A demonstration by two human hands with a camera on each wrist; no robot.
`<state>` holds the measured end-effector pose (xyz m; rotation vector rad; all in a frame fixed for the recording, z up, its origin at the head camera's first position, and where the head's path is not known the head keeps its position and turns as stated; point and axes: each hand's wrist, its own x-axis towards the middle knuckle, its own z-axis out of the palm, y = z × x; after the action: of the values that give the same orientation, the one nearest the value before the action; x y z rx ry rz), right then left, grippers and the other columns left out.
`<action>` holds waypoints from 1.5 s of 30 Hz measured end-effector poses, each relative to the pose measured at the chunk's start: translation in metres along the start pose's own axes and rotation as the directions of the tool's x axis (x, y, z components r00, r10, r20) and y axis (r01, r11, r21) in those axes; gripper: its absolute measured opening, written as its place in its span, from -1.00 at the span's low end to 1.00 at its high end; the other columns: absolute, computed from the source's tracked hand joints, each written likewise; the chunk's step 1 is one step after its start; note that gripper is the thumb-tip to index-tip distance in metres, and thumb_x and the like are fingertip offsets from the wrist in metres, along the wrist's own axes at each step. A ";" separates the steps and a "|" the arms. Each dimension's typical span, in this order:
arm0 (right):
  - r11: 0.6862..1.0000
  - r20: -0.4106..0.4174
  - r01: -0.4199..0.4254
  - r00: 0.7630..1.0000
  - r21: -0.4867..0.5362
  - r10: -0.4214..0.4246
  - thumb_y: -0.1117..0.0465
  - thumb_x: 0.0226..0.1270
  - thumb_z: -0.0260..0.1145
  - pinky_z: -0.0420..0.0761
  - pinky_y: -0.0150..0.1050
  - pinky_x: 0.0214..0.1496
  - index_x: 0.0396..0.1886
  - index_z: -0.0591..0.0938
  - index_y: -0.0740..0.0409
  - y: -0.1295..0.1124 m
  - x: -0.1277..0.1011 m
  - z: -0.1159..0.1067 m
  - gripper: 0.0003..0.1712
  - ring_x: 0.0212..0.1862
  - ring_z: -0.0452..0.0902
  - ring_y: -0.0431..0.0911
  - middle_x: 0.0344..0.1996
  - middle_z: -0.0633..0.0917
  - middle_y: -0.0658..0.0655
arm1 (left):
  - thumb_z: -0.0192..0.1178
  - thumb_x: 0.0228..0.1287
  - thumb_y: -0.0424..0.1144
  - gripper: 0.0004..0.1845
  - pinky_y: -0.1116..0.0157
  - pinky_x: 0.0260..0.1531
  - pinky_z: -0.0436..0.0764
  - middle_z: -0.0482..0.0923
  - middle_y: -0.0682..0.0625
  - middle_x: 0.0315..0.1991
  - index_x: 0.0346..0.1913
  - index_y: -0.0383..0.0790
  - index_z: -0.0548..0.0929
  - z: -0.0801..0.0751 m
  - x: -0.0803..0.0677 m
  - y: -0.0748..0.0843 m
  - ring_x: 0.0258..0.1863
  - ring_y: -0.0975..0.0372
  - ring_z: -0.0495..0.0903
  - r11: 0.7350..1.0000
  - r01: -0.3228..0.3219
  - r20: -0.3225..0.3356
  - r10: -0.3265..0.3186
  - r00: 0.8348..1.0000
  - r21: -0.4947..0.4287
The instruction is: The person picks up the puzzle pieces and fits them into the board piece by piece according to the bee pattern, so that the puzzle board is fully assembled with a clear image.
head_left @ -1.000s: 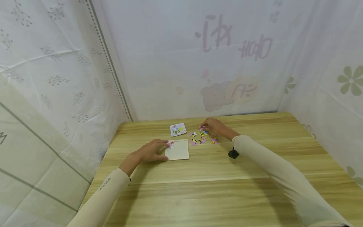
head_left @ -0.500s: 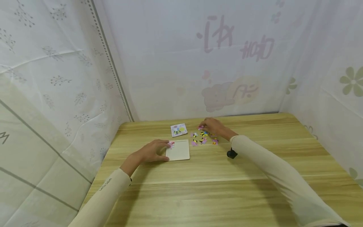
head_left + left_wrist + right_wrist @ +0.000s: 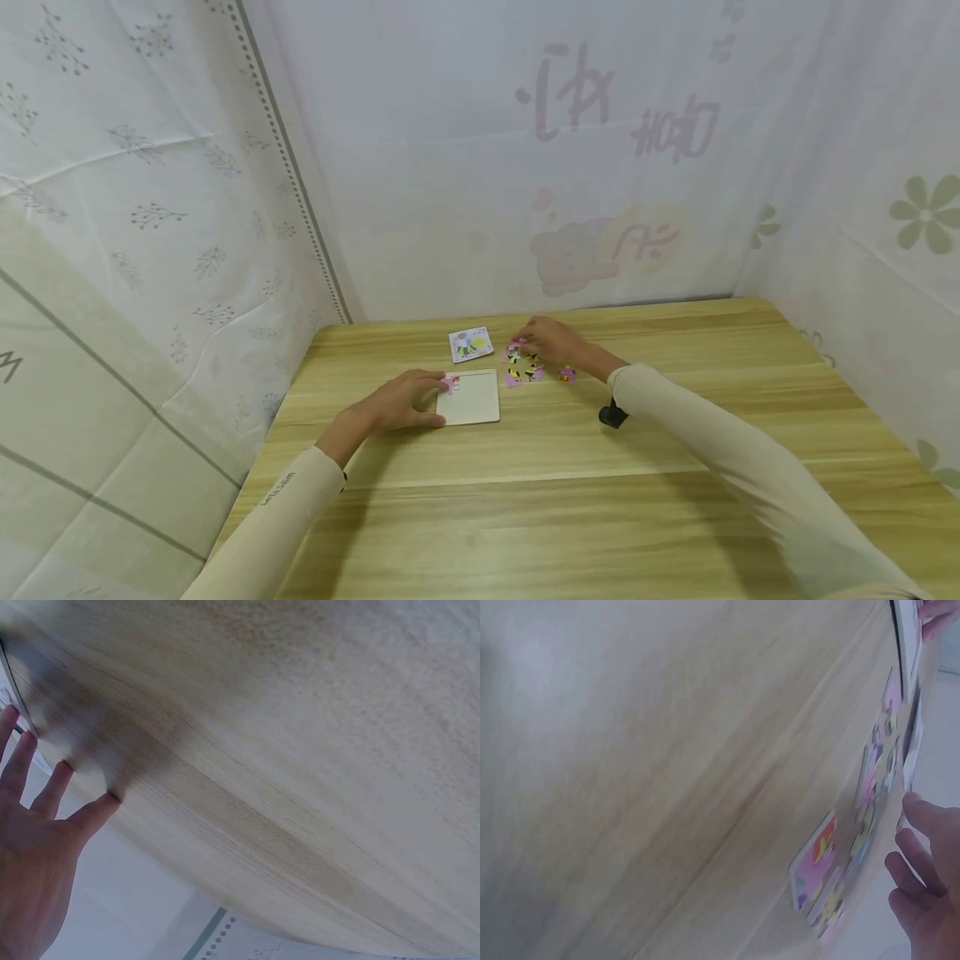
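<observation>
A shallow white puzzle tray (image 3: 471, 404) lies on the table, with a pink puzzle piece (image 3: 453, 382) in its far left corner. My left hand (image 3: 403, 400) rests at the tray's left side, its fingers spread in the left wrist view and partly covering that piece. Over the loose puzzle pieces (image 3: 534, 373), my right hand (image 3: 553, 339) pinches a pink puzzle piece (image 3: 515, 344) between thumb and index finger. That piece shows edge-on as a thin sliver in the right wrist view. My right hand hides some of the other pieces.
A square picture card (image 3: 471, 344) with a bee on it lies behind the tray. A single pink and orange puzzle piece (image 3: 566, 375) sits at the right of the group. Cloth curtains (image 3: 420, 208) stand around the table (image 3: 480, 517).
My right hand has moved left with the pinched puzzle piece, toward the card and tray. The left hand stays at the tray's left side.
</observation>
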<state>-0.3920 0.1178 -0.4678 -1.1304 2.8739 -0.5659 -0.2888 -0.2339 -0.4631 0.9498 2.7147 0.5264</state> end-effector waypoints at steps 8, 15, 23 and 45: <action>0.997 -0.023 0.054 0.998 0.063 -0.052 0.19 0.53 0.35 0.68 -0.12 -0.11 0.16 0.75 0.17 -0.020 -0.003 0.005 -0.69 -0.02 0.61 0.03 0.01 0.71 0.19 | 0.38 0.34 0.18 -0.25 -0.18 0.50 0.20 0.29 -0.17 0.55 0.43 -0.20 0.54 0.001 0.000 -0.002 0.54 -0.12 0.22 1.000 -0.005 -0.009 0.005 1.000 -0.001; 0.988 -0.062 0.153 0.987 0.035 -0.151 0.20 0.47 0.40 0.69 -0.14 -0.12 0.11 0.78 0.17 -0.029 -0.003 0.014 -0.71 -0.03 0.62 0.03 -0.06 0.77 0.17 | 0.37 0.34 0.18 -0.25 -0.18 0.51 0.20 0.30 -0.18 0.55 0.43 -0.22 0.53 0.001 0.000 -0.002 0.54 -0.13 0.23 1.000 -0.012 -0.002 0.012 1.000 0.004; 0.986 -0.039 0.167 0.985 0.006 -0.167 0.16 0.45 0.43 0.63 -0.24 -0.21 0.11 0.79 0.10 -0.044 0.002 0.023 -0.70 -0.12 0.61 -0.04 -0.10 0.73 0.15 | 0.38 0.35 0.16 -0.26 -0.17 0.51 0.20 0.29 -0.17 0.55 0.43 -0.20 0.53 0.001 0.000 -0.002 0.54 -0.12 0.22 1.000 -0.002 -0.004 0.002 1.000 0.000; 0.973 -0.003 0.230 0.973 0.020 -0.230 0.17 0.50 0.38 0.64 -0.19 -0.01 0.08 0.79 0.06 -0.071 0.016 0.041 -0.75 0.00 0.59 -0.06 -0.05 0.71 0.10 | 0.39 0.34 0.15 -0.28 -0.16 0.51 0.21 0.29 -0.17 0.55 0.41 -0.21 0.55 -0.001 0.001 0.000 0.54 -0.11 0.23 1.000 -0.014 -0.002 0.014 1.000 -0.004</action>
<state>-0.3516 0.0459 -0.4810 -1.4713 2.7484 -0.5986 -0.2897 -0.2338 -0.4621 0.9682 2.7100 0.5354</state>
